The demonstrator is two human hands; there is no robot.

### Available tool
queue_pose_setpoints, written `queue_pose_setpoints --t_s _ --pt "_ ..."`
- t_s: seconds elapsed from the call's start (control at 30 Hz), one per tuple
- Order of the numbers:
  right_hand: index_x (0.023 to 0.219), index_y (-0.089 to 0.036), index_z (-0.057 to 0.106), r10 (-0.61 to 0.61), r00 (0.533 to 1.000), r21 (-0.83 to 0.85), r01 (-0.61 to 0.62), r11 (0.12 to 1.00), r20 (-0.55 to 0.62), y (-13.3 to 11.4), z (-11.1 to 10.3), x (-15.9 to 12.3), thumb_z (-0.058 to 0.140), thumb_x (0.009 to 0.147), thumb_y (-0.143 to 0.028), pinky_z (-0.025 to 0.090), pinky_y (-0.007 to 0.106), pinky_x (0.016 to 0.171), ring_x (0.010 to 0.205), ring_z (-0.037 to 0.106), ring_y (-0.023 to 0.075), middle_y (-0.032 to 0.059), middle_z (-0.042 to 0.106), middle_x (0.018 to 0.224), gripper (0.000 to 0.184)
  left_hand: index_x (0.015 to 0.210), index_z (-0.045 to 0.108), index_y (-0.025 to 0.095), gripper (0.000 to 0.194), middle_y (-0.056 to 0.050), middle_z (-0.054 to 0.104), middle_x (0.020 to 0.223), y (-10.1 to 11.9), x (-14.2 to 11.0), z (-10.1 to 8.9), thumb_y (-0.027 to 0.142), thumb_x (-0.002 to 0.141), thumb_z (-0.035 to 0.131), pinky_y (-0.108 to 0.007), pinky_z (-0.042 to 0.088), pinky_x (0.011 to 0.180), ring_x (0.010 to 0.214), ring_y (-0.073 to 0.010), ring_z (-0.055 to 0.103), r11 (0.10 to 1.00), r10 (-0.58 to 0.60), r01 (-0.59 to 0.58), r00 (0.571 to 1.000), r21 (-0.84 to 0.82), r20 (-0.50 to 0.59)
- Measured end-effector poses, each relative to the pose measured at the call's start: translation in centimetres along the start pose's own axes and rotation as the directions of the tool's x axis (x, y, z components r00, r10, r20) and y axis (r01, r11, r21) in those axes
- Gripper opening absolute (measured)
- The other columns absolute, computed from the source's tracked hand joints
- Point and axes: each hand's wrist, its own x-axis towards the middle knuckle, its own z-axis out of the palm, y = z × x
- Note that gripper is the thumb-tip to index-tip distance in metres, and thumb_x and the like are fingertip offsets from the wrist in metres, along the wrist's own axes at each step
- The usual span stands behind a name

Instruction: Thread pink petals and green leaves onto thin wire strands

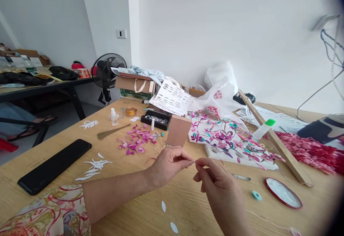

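– Two hands in view. Grip state?

– Both pinched closed. Left hand [167, 167] has a thin pink strand [194, 162] between thumb and index finger. Right hand [219, 186] pinches it too, fingertips just beside the left's.

– Where's the strand exactly?

– Between both sets of fingertips, over the wooden tabletop [129, 216]. Too small to make out more.

– Beyond the grip?

– Reddish-brown board [178, 131] just past the left hand. Loose pink petals [138, 140] left of that. Pink-and-teal flower sprays [227, 137] on white foam [271, 165], beyond and right.

– Near side?

– White leaf-shaped cutouts [163, 206] closer to the wearer. Teal spool [256, 195] and red-rimmed oval dish [283, 193] right of the right hand.
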Motion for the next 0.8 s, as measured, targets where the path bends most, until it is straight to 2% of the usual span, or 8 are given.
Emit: queue_pose_setpoints --t_s 0.1,0.17,0.33,0.5,0.57,0.67,0.8 --pt "0.073 -0.021 0.057 -0.109 0.994 -0.054 0.108 0.993 -0.017 -0.3 -0.2 0.1 0.045 0.078 -0.029 0.043 0.021 0.043 0.046 0.054 0.0114 0.0011 0.059 0.064 0.016 0.070 0.060 0.012 0.013 0.001 0.052 0.061 -0.4 0.0 0.3 0.025 0.070 0.060 -0.020 0.037 0.058 0.059 -0.0081 0.046 0.974 -0.130 0.134 0.991 -0.184 0.034" --pt "0.072 -0.021 0.057 -0.157 0.988 -0.078 0.156 0.985 -0.003 -0.3 -0.3 0.3 0.044 0.079 -0.027 0.045 0.022 0.045 0.049 0.055 0.0119 0.0017 0.059 0.067 0.016 0.070 0.060 0.012 0.015 0.001 0.053 0.059 -0.5 -0.1 0.4 0.026 0.069 0.062 -0.020 0.037 0.058 0.058 -0.0078 0.046 0.954 -0.175 0.184 0.983 -0.237 0.057" --pt "0.069 -0.020 0.055 -0.294 0.955 -0.109 0.297 0.949 0.047 0.4 -0.6 0.6 0.041 0.081 -0.021 0.046 0.020 0.049 0.056 0.055 0.0112 0.0026 0.058 0.072 0.019 0.067 0.060 0.011 0.018 0.002 0.053 0.058 -0.3 -0.3 0.5 0.028 0.066 0.064 -0.020 0.036 0.057 0.057 -0.0075 0.047 0.933 -0.248 0.254 0.967 -0.253 0.059" --pt "0.071 -0.020 0.056 -0.418 0.895 -0.186 0.441 0.878 0.154 0.8 -1.3 1.1 0.040 0.082 -0.017 0.043 0.020 0.052 0.060 0.054 0.0115 0.0029 0.058 0.072 0.019 0.066 0.060 0.011 0.019 0.002 0.054 0.057 -0.3 -0.5 0.7 0.029 0.063 0.067 -0.021 0.037 0.058 0.056 -0.0079 0.048 0.904 -0.317 0.326 0.945 -0.276 0.081" --pt "0.072 -0.020 0.056 -0.437 0.887 -0.203 0.460 0.864 0.152 0.9 -1.3 1.2 0.040 0.083 -0.018 0.044 0.021 0.054 0.064 0.056 0.0124 0.0039 0.059 0.075 0.020 0.067 0.060 0.011 0.020 0.002 0.054 0.057 -0.3 -0.5 0.8 0.029 0.063 0.067 -0.021 0.037 0.058 0.056 -0.0078 0.048 0.896 -0.323 0.331 0.943 -0.296 0.077" --pt "0.080 -0.020 0.058 -0.438 0.895 -0.234 0.444 0.865 0.080 1.1 -1.2 1.2 0.042 0.082 -0.022 0.045 0.022 0.056 0.068 0.058 0.0139 0.0060 0.060 0.084 0.016 0.068 0.060 0.011 0.021 0.002 0.053 0.057 -0.4 -0.4 0.8 0.031 0.063 0.067 -0.021 0.037 0.058 0.057 -0.0077 0.047 0.898 -0.306 0.303 0.951 -0.318 0.043" --pt "0.086 -0.020 0.058 -0.372 0.926 -0.297 0.337 0.893 -0.069 1.3 -0.7 0.6 0.046 0.080 -0.031 0.045 0.024 0.051 0.058 0.058 0.0141 0.0053 0.060 0.078 0.018 0.067 0.060 0.011 0.021 0.001 0.053 0.059 -0.4 -0.2 0.6 0.031 0.065 0.065 -0.021 0.038 0.059 0.058 -0.0077 0.047 0.916 -0.274 0.251 0.961 -0.313 -0.031"
